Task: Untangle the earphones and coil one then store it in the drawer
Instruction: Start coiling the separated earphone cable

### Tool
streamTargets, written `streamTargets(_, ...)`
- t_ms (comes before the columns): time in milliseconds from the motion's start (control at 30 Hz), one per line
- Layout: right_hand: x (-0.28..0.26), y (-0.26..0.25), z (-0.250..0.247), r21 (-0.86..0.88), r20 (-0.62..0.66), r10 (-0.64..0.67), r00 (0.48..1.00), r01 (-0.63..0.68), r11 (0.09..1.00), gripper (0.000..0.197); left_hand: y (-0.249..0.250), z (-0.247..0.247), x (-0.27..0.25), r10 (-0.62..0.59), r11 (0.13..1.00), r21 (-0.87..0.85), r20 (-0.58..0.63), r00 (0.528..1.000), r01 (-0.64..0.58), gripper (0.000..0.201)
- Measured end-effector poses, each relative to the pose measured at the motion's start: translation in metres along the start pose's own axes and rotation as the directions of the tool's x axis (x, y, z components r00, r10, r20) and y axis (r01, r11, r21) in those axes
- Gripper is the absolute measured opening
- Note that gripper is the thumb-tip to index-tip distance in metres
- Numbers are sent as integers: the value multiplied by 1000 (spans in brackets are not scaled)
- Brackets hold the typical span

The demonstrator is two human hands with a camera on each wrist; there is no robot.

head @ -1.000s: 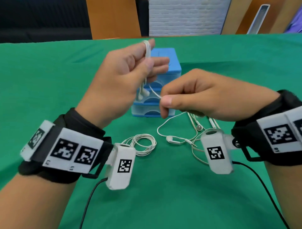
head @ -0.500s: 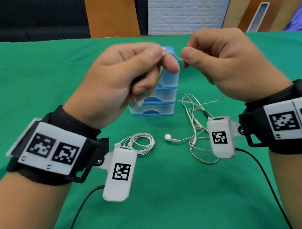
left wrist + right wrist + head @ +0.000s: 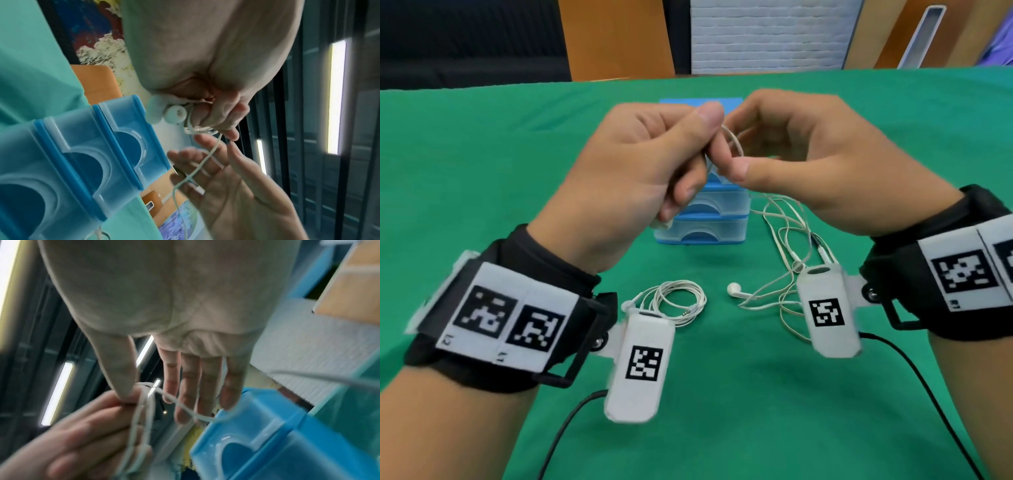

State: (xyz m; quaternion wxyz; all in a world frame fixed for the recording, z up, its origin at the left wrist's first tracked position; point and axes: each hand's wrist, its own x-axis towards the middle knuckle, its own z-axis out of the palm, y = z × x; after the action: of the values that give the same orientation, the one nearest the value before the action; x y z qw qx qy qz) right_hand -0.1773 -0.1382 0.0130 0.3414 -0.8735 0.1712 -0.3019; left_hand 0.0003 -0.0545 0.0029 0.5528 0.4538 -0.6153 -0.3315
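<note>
My left hand (image 3: pixel 698 161) is raised in front of the blue drawer unit (image 3: pixel 709 233). It grips a white earphone (image 3: pixel 736 144), whose cord is looped around its curled fingers. In the left wrist view the two earbuds (image 3: pixel 174 113) stick out beside those fingers. My right hand (image 3: pixel 743 147) is against the left one with its fingers straight. Its thumb (image 3: pixel 125 392) presses the cord loops (image 3: pixel 139 418) onto the left fingers, and the free cord (image 3: pixel 205 159) runs across its fingers. That cord trails down to a loose pile (image 3: pixel 784 219) on the green table.
A second earphone (image 3: pixel 678 303) lies coiled on the green cloth below my left hand. A loose earbud (image 3: pixel 732 289) and tangled cord lie right of it. All three drawers (image 3: pixel 82 146) of the unit look closed. Wood panels and a white wall stand beyond the table.
My right hand came down from beside the left hand's top, stopped pinching the cord and spread its fingers against the left fingers. More cord now sits around the left fingers.
</note>
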Motion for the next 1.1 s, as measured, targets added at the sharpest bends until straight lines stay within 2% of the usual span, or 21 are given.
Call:
streamTargets(133,4,-1,0,-79,-86,-87,992,80,994,19,-1,0,0,-20,995,100,-22,1000,23,41)
streamTargets(333,2,-2,0,-201,-117,-144,983,119,972,15,0,0,0,-26,990,138,3,1000,25,43)
streamTargets(433,3,1,-2,-260,-152,-177,972,133,956,21,2,0,-1,-31,998,63,49,998,28,42)
streamTargets(533,2,12,-4,-252,-174,-144,974,97,963,21,5,-8,-2,-60,994,-84,115,992,70,42)
streamTargets(633,2,26,-4,-210,-192,-82,978,41,977,20,5,-15,-3,-76,981,-161,168,983,104,37)
streamTargets(800,2,45,-11,-115,-262,61,963,-94,989,23,9,-18,-3,-22,954,-291,158,987,68,34)
streamTargets(900,1,48,-12,45,-281,171,944,-165,985,19,12,-20,-1,26,917,-397,161,987,40,39)
streamTargets(1000,-1,45,-10,302,-227,287,931,-213,929,21,9,-19,2,84,867,-499,150,985,2,37)
streamTargets(1100,-7,40,-8,385,-88,287,954,-233,893,14,9,-18,4,126,795,-604,70,990,-59,37)
